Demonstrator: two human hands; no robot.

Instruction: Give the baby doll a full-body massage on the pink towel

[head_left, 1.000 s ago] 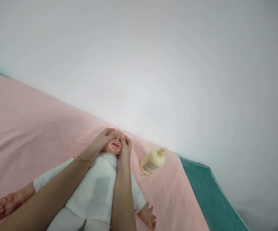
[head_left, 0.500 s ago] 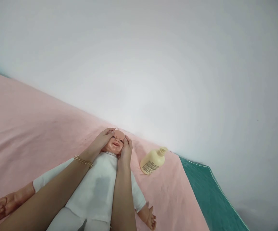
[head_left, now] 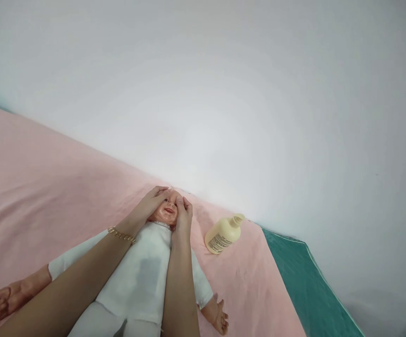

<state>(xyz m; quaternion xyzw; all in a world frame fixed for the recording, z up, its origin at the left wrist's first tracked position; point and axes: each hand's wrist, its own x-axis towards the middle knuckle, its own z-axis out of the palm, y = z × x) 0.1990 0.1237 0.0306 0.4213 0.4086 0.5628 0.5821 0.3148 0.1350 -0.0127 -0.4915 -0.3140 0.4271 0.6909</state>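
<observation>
A baby doll (head_left: 136, 271) in white clothes lies on its back on a pink cloth (head_left: 65, 187), arms spread. My left hand (head_left: 153, 201) is wrapped round the left side of the doll's head, its thumb on the forehead; a gold bracelet circles that wrist. My right hand (head_left: 184, 214) cups the head's other side, with the thumb over the brow and eye. Both hands hold the head between them, and some fingertips behind it are hidden.
A pale yellow bottle (head_left: 222, 235) stands tilted in the view on the pink cloth, right of the doll. A green surface (head_left: 304, 276) shows at the right. Behind rises a plain white wall (head_left: 203, 93).
My right thumb has moved inward and up over the doll's brow and eye. The left thumb has shifted slightly toward the middle of the forehead.
</observation>
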